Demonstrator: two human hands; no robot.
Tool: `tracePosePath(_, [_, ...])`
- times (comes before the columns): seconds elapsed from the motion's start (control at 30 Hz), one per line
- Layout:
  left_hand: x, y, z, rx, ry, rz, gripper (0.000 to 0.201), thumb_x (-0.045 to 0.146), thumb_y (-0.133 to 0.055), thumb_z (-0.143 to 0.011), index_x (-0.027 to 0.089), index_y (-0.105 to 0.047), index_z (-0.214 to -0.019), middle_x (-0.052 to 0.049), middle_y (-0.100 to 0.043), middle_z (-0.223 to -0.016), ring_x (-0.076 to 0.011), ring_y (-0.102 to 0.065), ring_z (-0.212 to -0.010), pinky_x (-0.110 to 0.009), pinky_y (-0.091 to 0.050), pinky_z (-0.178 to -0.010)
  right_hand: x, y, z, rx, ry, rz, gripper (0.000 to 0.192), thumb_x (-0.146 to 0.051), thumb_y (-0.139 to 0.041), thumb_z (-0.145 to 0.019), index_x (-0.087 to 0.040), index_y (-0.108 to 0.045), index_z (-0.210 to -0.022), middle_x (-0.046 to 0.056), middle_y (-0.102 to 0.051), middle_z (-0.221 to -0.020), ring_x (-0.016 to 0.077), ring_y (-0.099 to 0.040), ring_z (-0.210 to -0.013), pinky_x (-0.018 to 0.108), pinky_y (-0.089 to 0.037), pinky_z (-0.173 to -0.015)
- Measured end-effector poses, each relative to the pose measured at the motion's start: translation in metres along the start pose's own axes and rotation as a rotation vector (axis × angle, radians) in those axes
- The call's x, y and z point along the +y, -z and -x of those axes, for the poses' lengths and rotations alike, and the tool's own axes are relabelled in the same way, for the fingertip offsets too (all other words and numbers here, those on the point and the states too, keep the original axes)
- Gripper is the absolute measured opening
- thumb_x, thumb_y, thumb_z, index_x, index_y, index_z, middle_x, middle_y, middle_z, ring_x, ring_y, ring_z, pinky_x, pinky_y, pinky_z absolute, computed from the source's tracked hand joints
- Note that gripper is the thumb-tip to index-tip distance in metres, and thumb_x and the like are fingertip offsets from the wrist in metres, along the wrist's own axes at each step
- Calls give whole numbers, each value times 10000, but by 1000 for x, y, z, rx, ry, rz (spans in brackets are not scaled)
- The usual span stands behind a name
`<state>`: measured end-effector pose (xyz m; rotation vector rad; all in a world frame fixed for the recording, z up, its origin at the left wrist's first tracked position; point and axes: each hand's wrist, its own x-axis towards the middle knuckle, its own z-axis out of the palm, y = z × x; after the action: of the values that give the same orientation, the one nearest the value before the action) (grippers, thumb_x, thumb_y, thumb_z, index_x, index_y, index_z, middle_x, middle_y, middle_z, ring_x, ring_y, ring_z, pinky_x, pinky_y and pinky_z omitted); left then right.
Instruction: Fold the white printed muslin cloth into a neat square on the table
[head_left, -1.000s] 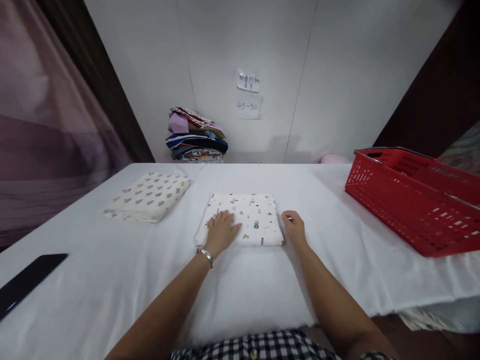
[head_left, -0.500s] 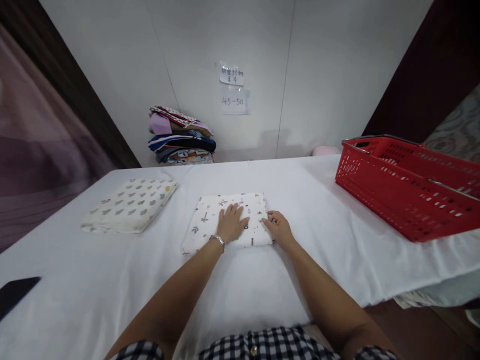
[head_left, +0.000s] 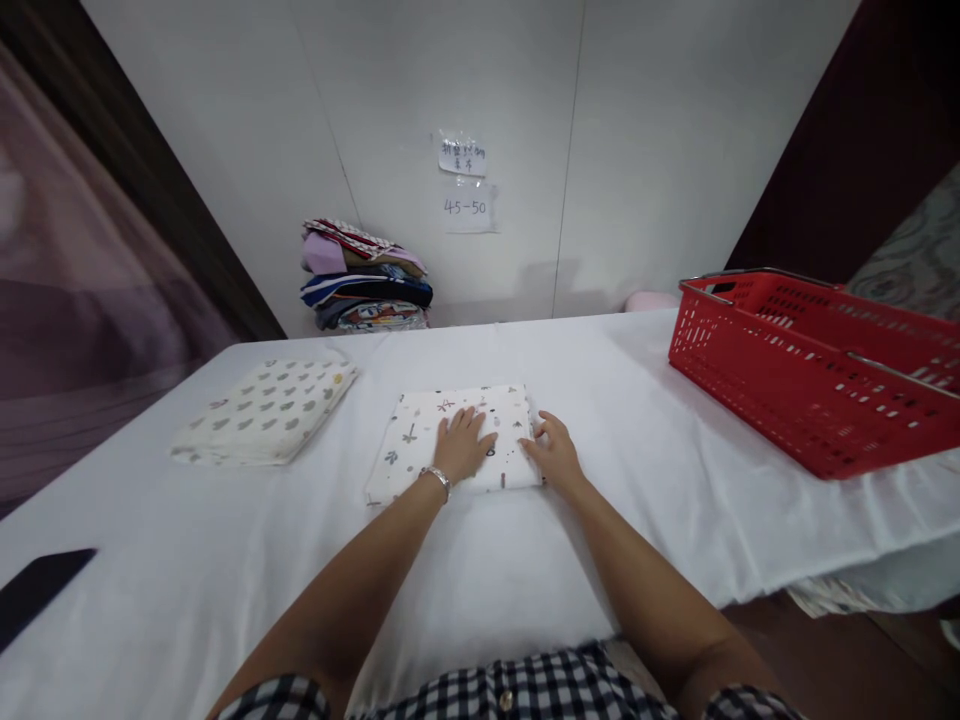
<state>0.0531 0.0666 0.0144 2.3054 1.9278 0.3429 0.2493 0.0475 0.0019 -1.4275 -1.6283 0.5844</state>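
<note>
White table (head_left: 675, 480), left hand (head_left: 461, 447) flat on folded cloth (head_left: 420, 440)

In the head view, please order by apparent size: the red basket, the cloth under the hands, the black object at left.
1. red basket
2. folded cloth, under both hands
3. black object, cut by the frame edge, so its full size is unsure

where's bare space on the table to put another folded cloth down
Bare sheet lies between the right hand and the red basket, and along the near edge between the phone and the forearms. It is tighter between the two folded cloths.
</note>
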Motion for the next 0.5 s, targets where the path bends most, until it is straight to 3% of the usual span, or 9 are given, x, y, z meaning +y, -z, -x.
tracePosePath(0.3, [1, 3, -1, -39, 19, -58, 576, 538, -267, -887, 231, -382, -1361, -53, -264, -1494, -244, -189, -1376, -486, -132, -1100, 4, -4, -1, -86, -21, -23, 196, -342, -609, -729, -210, -499, -634, 88, -535, -1241, 231, -422, -1215, 400, -323, -999])
tracePosePath(0.5, [-2, 0, -2, -63, 19, -85, 609, 570, -229, -882, 235, -354, -1375, -38, -239, -1504, -232, -172, -1381, -481, -136, -1104, 7, -7, -4, -37, -60, -108, 231, -263, -573, -715, -208, -440, -535, 67, -560, -1223, 216, -495, -1131, 372, -353, -965])
